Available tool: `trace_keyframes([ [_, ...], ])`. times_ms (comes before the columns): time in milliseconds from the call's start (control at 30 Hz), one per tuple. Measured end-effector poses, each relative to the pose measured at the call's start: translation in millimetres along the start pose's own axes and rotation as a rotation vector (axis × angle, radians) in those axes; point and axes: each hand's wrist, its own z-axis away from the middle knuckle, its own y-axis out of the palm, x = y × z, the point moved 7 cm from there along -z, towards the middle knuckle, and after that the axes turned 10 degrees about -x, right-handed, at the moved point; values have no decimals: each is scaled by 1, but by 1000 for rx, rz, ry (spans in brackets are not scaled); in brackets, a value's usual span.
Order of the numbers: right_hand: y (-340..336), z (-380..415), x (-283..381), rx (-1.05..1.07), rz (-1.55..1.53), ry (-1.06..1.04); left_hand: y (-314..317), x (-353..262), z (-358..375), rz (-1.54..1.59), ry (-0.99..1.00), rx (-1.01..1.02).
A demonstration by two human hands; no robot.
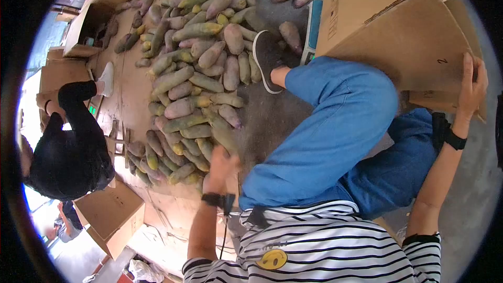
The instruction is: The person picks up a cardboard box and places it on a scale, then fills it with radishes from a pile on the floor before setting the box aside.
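My left hand [222,169], smeared by motion, closes round the lower end of a long green radish [223,132] at the near right edge of a large pile. The radishes in the pile [181,81] are long and thick, green to purplish, some with yellowish ends. At the far right my right hand [473,86] grips the edge of a large cardboard box [403,47] marked "2", its fingers over the outer panel. The inside of this box is hidden from me.
A teal-topped scale [313,26] stands beside the box, partly behind it. My shoe [268,62] is next to the pile. Another person in black [73,152] sits at the left, near an open cardboard box [112,212]. More boxes [65,81] line the far left.
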Motion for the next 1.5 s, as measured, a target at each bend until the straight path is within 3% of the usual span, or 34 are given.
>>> trace_keyframes([
  [33,1,0,-1,9,-8,-5,-23,-26,-21,236,-139,-25],
  [67,0,1,-2,7,8,7,-42,-44,-40,238,-263,-9],
  [100,0,2,-4,5,23,19,-57,-34,-67,251,-129,-74],
  [167,1,2,-8,29,52,6,-104,-70,-97,361,-114,-284],
  [200,0,2,-10,38,95,3,-105,-66,-104,362,-118,-284],
  [267,-2,3,-6,15,39,-3,-130,-57,-107,382,15,-675],
  [300,-2,3,-4,-11,-21,-6,-117,-51,-103,191,2,-596],
  [333,0,3,-5,-13,-24,0,-84,-29,-90,-4,-221,-370],
  [367,0,3,-8,-6,-33,-5,-33,22,-83,-77,-139,-191],
  [400,0,3,-9,2,-39,-14,1,16,-55,-210,-199,32],
  [433,0,3,-6,7,-33,-16,39,34,-22,-344,-50,133],
  [467,0,2,1,-3,-23,-16,92,80,7,-455,-77,398],
  [667,2,2,-10,-13,-17,39,135,101,68,-467,-283,391],
  [733,-1,1,-7,-33,13,56,122,108,63,-329,-389,191],
  [833,-3,3,0,-17,18,38,110,108,58,-157,-383,113],
  [967,-1,3,3,-28,0,20,121,129,47,-184,-355,211],
  [1033,-2,0,-6,-14,19,14,119,122,40,-133,-239,218],
  [1133,2,3,-22,20,19,38,56,62,7,32,-281,119],
  [1200,1,2,-20,8,-1,49,9,25,-26,222,-174,-69],
  [1267,1,2,-17,-1,4,49,-25,26,-70,375,-124,-102],
  [1333,2,1,-17,-14,9,49,-76,-14,-106,347,-130,-153],
  [1500,-1,2,-24,33,29,37,-139,-42,-141,736,-55,-578],
])
